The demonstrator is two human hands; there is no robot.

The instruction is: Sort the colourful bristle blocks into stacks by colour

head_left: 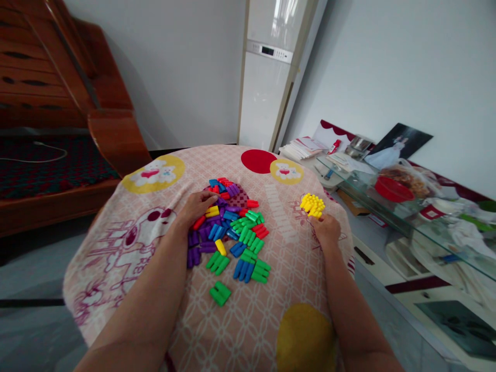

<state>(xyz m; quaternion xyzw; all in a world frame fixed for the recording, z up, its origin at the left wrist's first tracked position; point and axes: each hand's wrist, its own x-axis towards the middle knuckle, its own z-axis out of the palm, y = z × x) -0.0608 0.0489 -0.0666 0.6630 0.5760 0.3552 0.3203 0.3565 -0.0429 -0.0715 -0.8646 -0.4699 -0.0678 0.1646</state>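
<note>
A mixed heap of small plastic pieces (pixel 248 236), each like a row of short joined pegs, lies mid-table in green, blue, purple, red and yellow. At its far left edge is my left hand (pixel 197 207). Its fingers are bent together against the pieces, and what they pinch, if anything, is hidden. To the right, apart from the heap, a tight cluster of yellow plastic pieces (pixel 312 203) sits on the cloth. My right hand (pixel 326 229) touches the near side of that cluster with curled fingers closed at a yellow piece. One green piece (pixel 220 293) lies by itself nearest me.
A pink patterned cloth (pixel 248 320) covers the round table. Close on the right stands a glass-topped cabinet (pixel 406 217) with papers, a red bowl (pixel 393 189) and bags. A wooden bench (pixel 112 129) is at the left, and a tall white cabinet-like unit (pixel 263 93) stands behind.
</note>
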